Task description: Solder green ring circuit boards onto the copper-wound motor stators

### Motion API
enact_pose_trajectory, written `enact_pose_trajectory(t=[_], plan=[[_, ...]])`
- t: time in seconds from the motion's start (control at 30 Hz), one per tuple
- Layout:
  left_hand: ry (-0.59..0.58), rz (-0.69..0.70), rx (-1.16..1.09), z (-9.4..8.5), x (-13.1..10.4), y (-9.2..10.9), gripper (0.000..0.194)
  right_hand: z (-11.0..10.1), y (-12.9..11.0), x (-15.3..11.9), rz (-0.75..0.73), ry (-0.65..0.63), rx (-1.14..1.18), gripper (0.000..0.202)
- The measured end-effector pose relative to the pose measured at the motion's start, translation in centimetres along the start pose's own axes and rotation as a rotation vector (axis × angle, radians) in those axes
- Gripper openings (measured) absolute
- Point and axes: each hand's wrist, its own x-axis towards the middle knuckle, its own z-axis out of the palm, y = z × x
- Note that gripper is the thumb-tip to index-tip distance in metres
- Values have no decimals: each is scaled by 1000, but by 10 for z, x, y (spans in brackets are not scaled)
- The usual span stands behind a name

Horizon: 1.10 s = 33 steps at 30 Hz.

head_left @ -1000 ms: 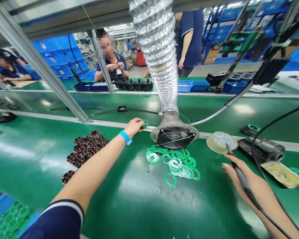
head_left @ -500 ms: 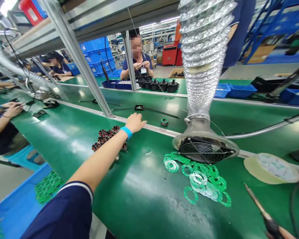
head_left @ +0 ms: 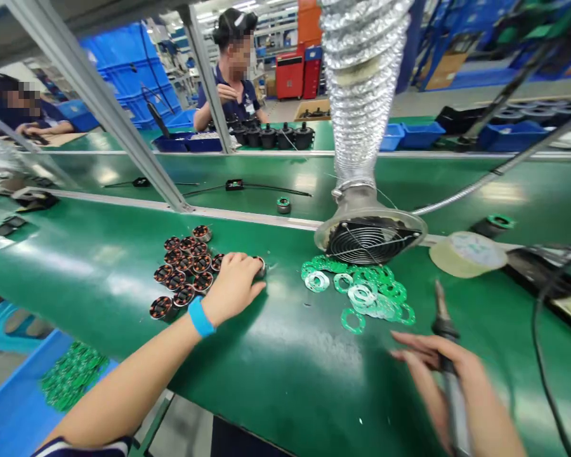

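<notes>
My left hand (head_left: 235,285), with a blue wristband, has its fingers curled around a copper-wound motor stator (head_left: 261,266). Most of that stator is hidden behind the fingers. Just left of the hand stands a cluster of similar stators (head_left: 183,261), upright on the green bench. At the lower right, my right hand (head_left: 476,387) grips a soldering iron (head_left: 450,362), its tip pointing up and away. The thumb and index finger of that hand stretch forward past the handle. Green ring-shaped circuit boards (head_left: 361,292) lie in a loose pile between both hands.
A fume-extraction hood (head_left: 371,235) hangs from a foil duct over the boards. Right of it sits a roll of tape (head_left: 469,254). One stator with a green ring (head_left: 283,205) stands beyond the metal rail. A blue bin (head_left: 23,406) is lower left. A co-worker (head_left: 235,70) sits opposite.
My left hand has come back from the rail onto a stator beside the cluster. My right hand has moved further into view with the soldering iron. The view has turned right and down.
</notes>
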Motion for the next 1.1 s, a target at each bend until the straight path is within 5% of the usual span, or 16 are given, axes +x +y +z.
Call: enact_pose_trajectory(t=[0.17,0.33,0.53,0.77,0.97,1.1], plan=[[55,421,-276,26,-34,31,19,35,-23,11,-3,-188,-255,22],[-13,255,-539,44,-41,34,51,52,-22,23,-36,-250,-283,28],[-115,294,-792,45,-24,55,38,55,-32,21,-104,-239,-217,26],[-81,470,-380,33,-11,76,22,14,-32,-1,-220,-152,-129,31],[-3,468,-509,49,-11,72,32,9,-29,-15,-9,53,38,13],[55,369,-629,55,-12,76,31,11,-30,-14,55,19,155,14]])
